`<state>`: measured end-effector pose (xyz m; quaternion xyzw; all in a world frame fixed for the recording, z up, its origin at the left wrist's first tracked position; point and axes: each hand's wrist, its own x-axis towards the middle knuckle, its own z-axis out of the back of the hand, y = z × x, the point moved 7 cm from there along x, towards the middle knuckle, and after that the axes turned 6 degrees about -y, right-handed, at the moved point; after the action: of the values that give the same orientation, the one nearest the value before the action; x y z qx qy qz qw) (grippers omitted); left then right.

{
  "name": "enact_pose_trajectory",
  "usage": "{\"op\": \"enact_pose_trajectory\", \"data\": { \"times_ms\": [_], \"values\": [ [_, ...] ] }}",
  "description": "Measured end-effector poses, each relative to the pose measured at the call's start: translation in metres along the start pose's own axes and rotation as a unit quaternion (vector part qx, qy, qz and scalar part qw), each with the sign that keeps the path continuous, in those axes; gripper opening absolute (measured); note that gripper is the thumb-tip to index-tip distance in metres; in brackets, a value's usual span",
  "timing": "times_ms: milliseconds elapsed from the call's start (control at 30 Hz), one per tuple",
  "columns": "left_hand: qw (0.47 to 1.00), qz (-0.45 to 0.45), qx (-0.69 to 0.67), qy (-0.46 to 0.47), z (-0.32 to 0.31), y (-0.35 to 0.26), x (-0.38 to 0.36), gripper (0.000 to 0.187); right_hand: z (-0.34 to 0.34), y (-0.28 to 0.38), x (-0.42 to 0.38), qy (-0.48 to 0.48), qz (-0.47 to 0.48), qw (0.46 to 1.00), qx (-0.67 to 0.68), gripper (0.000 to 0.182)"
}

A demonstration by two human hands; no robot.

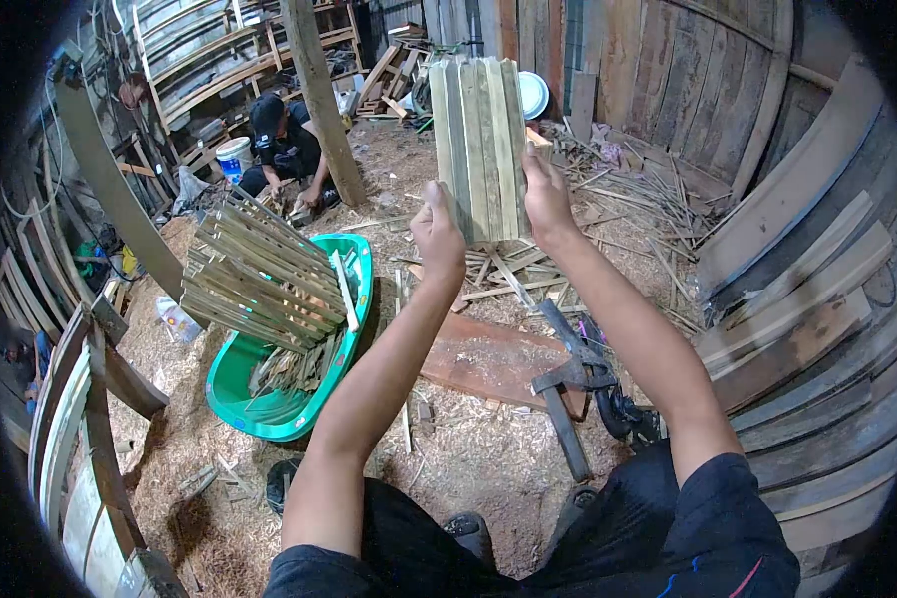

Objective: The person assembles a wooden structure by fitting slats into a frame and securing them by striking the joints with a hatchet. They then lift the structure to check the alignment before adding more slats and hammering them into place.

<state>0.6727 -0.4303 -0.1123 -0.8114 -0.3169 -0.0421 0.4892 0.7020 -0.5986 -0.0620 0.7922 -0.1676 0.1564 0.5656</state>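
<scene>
Up in front of me is a stack of narrow wooden strips (483, 149), held nearly upright with the strips side by side. My left hand (439, 234) grips its lower left edge, thumb upward. On the opposite side, my right hand (548, 204) is closed round the lower right edge. The fingers behind the strips are hidden. Below and to the left, a green plastic tub (279, 431) holds more wooden strips (264, 274), some leaning out over its rim.
A red-brown board (498, 359) lies ahead of my feet, beside a dark metal tool (573, 374). Loose offcuts (648, 224) and shavings cover the ground. Planks (807, 339) are stacked at right. Another person (289, 149) crouches near a wooden post (324, 100).
</scene>
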Motion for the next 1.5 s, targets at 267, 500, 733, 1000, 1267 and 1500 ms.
{"op": "enact_pose_trajectory", "data": {
  "times_ms": [267,500,733,1000,1267,1500],
  "values": [
    [0.998,-0.054,-0.034,-0.007,-0.009,-0.024,-0.001,0.042,-0.005,0.021,0.002,0.002,0.082,0.997,-0.009,0.057],
    [0.993,-0.109,-0.04,-0.004,-0.023,-0.058,-0.012,0.042,-0.007,0.046,-0.004,-0.029,0.075,0.996,0.046,0.055],
    [0.99,-0.14,-0.026,0.007,-0.024,-0.067,-0.012,0.046,-0.014,0.052,-0.008,-0.012,0.052,0.995,0.079,0.052],
    [0.994,-0.078,-0.074,-0.02,-0.021,-0.06,-0.001,0.05,-0.023,0.058,-0.007,0.043,0.016,0.991,0.126,0.045],
    [0.973,0.139,-0.178,0.052,-0.013,-0.024,0.016,0.062,-0.037,0.043,-0.008,0.147,-0.084,0.976,0.14,0.046],
    [0.933,0.277,-0.227,0.037,0.002,0.031,0.013,0.072,-0.046,0.055,-0.021,0.272,0.053,0.924,-0.264,0.042]
  ]
}}
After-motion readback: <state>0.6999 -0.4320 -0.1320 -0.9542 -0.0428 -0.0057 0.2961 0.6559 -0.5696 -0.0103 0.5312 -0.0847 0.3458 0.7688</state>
